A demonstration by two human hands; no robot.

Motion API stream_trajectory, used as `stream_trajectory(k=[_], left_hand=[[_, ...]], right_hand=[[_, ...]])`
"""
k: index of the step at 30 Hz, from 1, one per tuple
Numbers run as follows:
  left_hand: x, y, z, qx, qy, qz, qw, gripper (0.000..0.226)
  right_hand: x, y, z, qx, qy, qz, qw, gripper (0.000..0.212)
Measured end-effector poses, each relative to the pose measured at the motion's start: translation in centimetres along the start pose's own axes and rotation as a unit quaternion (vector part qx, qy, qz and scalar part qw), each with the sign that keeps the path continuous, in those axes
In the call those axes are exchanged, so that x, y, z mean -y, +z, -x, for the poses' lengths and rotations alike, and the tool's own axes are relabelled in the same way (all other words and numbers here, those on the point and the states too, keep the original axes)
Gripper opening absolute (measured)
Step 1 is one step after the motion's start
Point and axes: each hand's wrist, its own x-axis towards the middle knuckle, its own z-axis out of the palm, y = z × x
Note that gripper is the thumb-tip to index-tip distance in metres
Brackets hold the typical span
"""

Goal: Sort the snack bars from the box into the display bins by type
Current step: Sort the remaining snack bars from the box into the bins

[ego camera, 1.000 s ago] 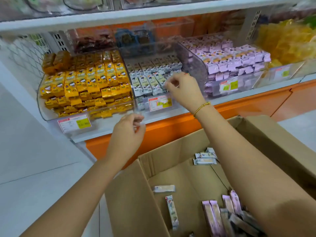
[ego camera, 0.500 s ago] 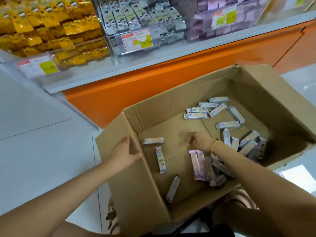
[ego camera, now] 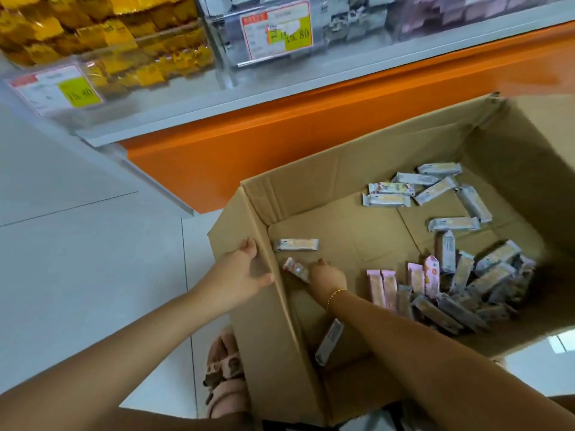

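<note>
The open cardboard box (ego camera: 357, 169) stands on the floor below the shelf. My left hand (ego camera: 241, 275) grips the top edge of its left wall. Inside, my right hand (ego camera: 326, 275) pinches a white-and-pink snack bar (ego camera: 294, 268) lying on the box floor near that wall. A grey bar (ego camera: 295, 245) lies just behind it. Pink bars (ego camera: 384, 289) and a heap of grey bars (ego camera: 485, 275) fill the right side, with more grey bars (ego camera: 404, 191) at the far wall. Above are the yellow bin (ego camera: 93, 42), the grey-white bin (ego camera: 342, 23) and the purple bin (ego camera: 466, 14).
An orange base panel (ego camera: 311, 126) and a grey shelf ledge (ego camera: 280, 94) run behind the box. Price tags (ego camera: 277, 29) hang on the bin fronts. A foot in a pink sandal (ego camera: 224, 368) stands by the box's near left corner on the white tiled floor (ego camera: 77, 259).
Both hands came down from the bins to the box. In the last half second my right hand slid left across the box floor and took hold of the white-and-pink bar.
</note>
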Motion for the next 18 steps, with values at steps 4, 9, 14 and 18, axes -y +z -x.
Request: stream_trajectory(k=[4,9,14,18], left_hand=[[0.0,0.0,0.0,0.012,-0.002,0.019,1.0,0.089],[-0.4,-0.6,0.0,0.016,0.0,0.003,1.0,0.087],[-0.9,-1.5,-0.2,0.031,-0.025,0.006,0.999,0.065],[-0.9,-2.1,-0.6,0.002,-0.035,0.031,0.999,0.036]], right_hand=[[-0.9,-1.9,-2.1,-0.085,-0.114,0.094,0.985,0.052],[-1.7,-2.7,-4.1,0.012,-0.139,0.106,0.984,0.058],[-1.7,-4.0,-2.4,0.055,-0.088,-0.047,0.993,0.041],[-2.1,-8.1,0.6,0.125,-0.029,-0.475,0.87,0.007]])
